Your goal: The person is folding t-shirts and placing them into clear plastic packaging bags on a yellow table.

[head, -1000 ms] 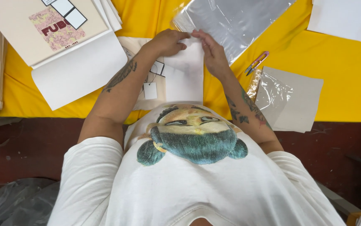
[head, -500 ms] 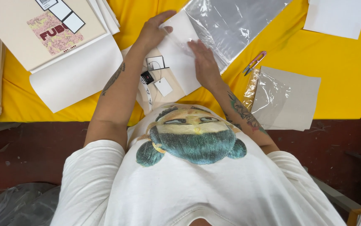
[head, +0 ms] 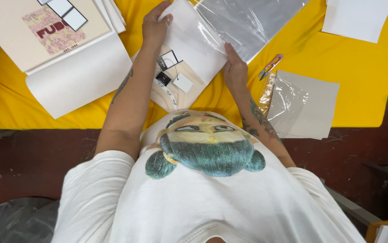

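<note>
Left hand [head: 154,24]: fingers curled over the far left corner of the white sheet [head: 189,38], pinching it. Thumb is tucked out of sight, so how firm the pinch is, no idea.
Right hand [head: 235,68]: flat, fingers together, pressing the sheet's right edge just where the clear bag [head: 248,20] starts. Fingertips kind of melt into the plastic glare.
Sheet: sits tilted near the middle of the tabletop [head: 365,76], lying over the folded cream shirt [head: 176,92]. Can't tell if it's already inside the bag mouth or just on top of it.
Shirt: mostly covered, only the near end with the collar pokes out toward the near edge.
Tags [head: 172,72]: a few small hang tags, black and white, on the shirt's exposed end between the two forearms.
Bag: runs off the far edge of the view, top part cut off.
Snips [head: 270,66]: pink-handled, just right of the right hand, apart from it.
Grey card [head: 311,105]: near right edge of the tabletop, crinkled plastic over its left part.
Printed shirts [head: 45,31]: stack at far left corner, cropped by the frame.
</note>
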